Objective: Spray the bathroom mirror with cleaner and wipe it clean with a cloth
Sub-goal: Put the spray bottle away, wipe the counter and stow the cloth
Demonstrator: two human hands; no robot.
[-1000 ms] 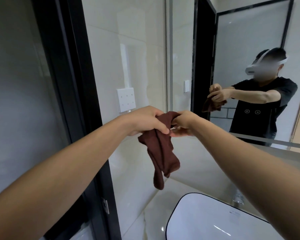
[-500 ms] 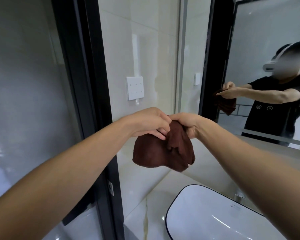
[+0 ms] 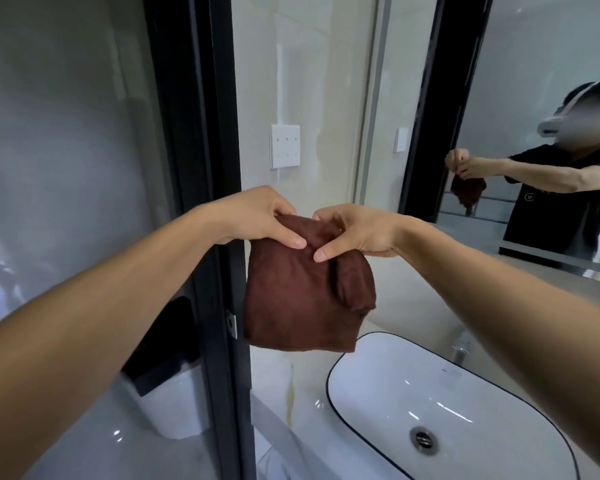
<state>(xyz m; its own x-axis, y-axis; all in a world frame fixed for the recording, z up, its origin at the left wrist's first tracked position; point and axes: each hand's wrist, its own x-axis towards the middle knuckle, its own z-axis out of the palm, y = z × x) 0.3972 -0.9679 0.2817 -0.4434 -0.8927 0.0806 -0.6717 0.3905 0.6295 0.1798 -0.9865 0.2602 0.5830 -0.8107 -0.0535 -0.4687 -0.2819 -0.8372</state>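
left hand (image 3: 257,218): pinched the cloth's top edge, thumb in front.
right hand (image 3: 355,232): pinched the same edge, just beside.
brown cloth (image 3: 298,299): hung folded above the counter, left of the washbasin (image 3: 440,403).
mirror (image 3: 541,98): stood at right.

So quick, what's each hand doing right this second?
Left hand: fingers pinch the top edge of the brown cloth.
Right hand: fingers pinch the same cloth's top edge, beside the left.

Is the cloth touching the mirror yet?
No, both the left hand and right hand pinch the brown cloth in the air over the sink, away from the mirror.
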